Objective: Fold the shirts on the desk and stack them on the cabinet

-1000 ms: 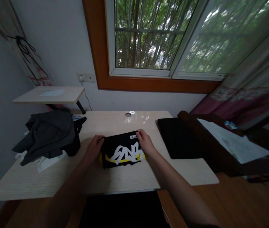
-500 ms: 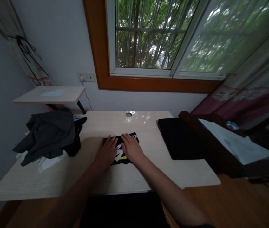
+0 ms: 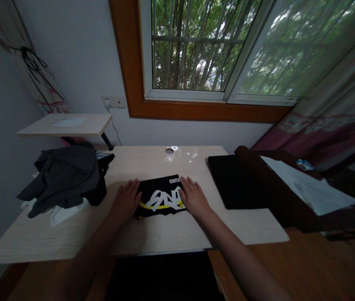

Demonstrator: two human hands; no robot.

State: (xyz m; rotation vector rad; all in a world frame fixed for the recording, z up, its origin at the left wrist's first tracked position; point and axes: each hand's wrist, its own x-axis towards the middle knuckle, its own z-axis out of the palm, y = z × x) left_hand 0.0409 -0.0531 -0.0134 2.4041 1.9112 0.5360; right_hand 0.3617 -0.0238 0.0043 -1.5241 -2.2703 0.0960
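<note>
A black folded garment (image 3: 158, 188), probably a T-shirt, lies flat on the pale wooden desk (image 3: 177, 234). White lettering and a yellow stripe are printed across it. My left hand (image 3: 125, 200) rests at its left edge, fingers stretched out. On the right edge lies my right hand (image 3: 194, 197), palm down with fingers extended and partly over the print. Neither hand grips the cloth.
A loose heap of dark grey, black and white clothes (image 3: 66, 175) sits at the desk's left, below a small raised shelf (image 3: 67, 127). A flat black folded item (image 3: 237, 182) lies at the right, near dark furniture holding a white sheet (image 3: 306, 184).
Both hands have slid outward from the middle of the black garment to its left and right edges, uncovering more of the white print. The garment stays in place.
</note>
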